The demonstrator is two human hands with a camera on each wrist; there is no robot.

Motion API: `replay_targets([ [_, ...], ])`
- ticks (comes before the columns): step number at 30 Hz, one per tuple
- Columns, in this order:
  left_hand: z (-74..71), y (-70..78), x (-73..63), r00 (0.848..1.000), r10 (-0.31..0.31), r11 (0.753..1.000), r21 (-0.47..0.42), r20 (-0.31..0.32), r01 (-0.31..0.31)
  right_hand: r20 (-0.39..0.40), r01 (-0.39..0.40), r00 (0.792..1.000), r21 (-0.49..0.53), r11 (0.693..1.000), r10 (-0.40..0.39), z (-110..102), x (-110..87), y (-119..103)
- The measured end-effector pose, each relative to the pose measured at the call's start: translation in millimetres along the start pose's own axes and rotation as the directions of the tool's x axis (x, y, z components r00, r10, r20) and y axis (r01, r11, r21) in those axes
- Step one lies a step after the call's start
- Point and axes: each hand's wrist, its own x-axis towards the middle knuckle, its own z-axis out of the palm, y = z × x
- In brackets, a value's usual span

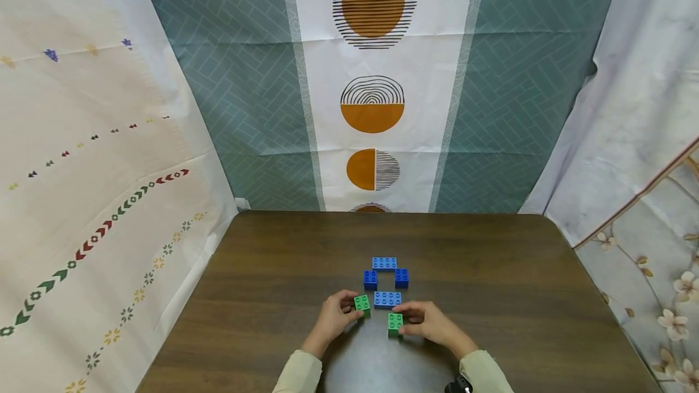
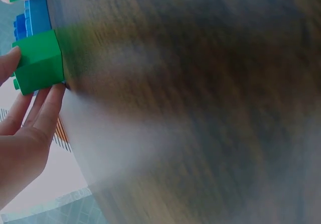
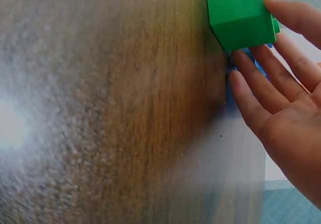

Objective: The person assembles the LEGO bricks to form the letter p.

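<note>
My left hand pinches one green block, my right hand another green block, both near the closest blue brick; I judge them light, stiff, slightly slick, best gripped side-on

The left hand holds the left-hand brick, left of and beyond the right-hand brick in the right hand. On the table, between the hands, lies the front brick; behind it, 2 middle bricks, apart; behind them, the rear brick.
</note>
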Motion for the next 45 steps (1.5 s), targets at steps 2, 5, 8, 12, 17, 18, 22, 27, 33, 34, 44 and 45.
replay_targets([
  [2, 0.2, 0.0, -0.9, 1.000, -0.002, 1.000, -0.001, 0.002, 0.002, -0.001, -0.021, 1.000, 0.009, 1.000, 0.021, 1, -0.1, 0],
  [5, 1.0, -1.4, -1.0, 1.000, -0.005, 1.000, 0.001, 0.000, 0.005, -0.005, -0.046, 0.999, 0.014, 0.999, 0.046, 2, 0.1, 2],
  [8, 1.5, -2.4, 0.1, 1.000, -0.006, 1.000, -0.003, -0.007, 0.006, -0.009, -0.053, 0.999, 0.020, 0.998, 0.053, 2, -0.2, 3],
  [12, 1.2, -2.1, 0.8, 1.000, -0.002, 1.000, -0.005, -0.014, 0.002, -0.017, -0.053, 0.998, 0.021, 0.998, 0.053, 0, -1.7, 2],
  [17, 0.9, -2.3, 0.4, 1.000, 0.000, 1.000, -0.001, -0.016, 0.000, -0.029, -0.051, 0.998, 0.057, 0.997, 0.053, -1, -3.4, -2],
  [18, 0.8, -2.5, 0.4, 1.000, 0.001, 1.000, 0.000, -0.018, -0.001, -0.029, -0.049, 0.998, 0.069, 0.996, 0.051, -1, -3.5, -2],
  [22, 1.3, -3.2, -0.2, 1.000, 0.002, 1.000, 0.000, -0.019, -0.002, -0.030, -0.051, 0.998, 0.077, 0.996, 0.054, 0, -2.7, -1],
  [27, 2.1, -3.1, 0.2, 1.000, 0.003, 1.000, -0.003, -0.021, -0.003, -0.038, -0.043, 0.998, 0.061, 0.997, 0.045, 1, -0.4, 1],
  [33, 1.7, -2.7, -0.2, 1.000, -0.011, 1.000, 0.003, -0.016, 0.011, -0.057, -0.023, 0.998, 0.042, 0.999, 0.026, 4, 4.4, -3],
  [34, 1.7, -2.8, -0.1, 1.000, -0.012, 1.000, 0.004, -0.016, 0.012, -0.062, -0.020, 0.998, 0.041, 0.999, 0.022, 4, 5.3, -3],
  [44, 0.8, -2.2, -0.9, 1.000, -0.007, 1.000, 0.008, -0.010, 0.007, -0.077, 0.011, 0.997, 0.086, 0.996, -0.005, 14, 12.4, -6],
  [45, 0.7, -1.9, -0.8, 1.000, -0.009, 1.000, 0.007, -0.011, 0.009, -0.078, 0.016, 0.997, 0.091, 0.996, -0.009, 15, 12.6, -6],
])
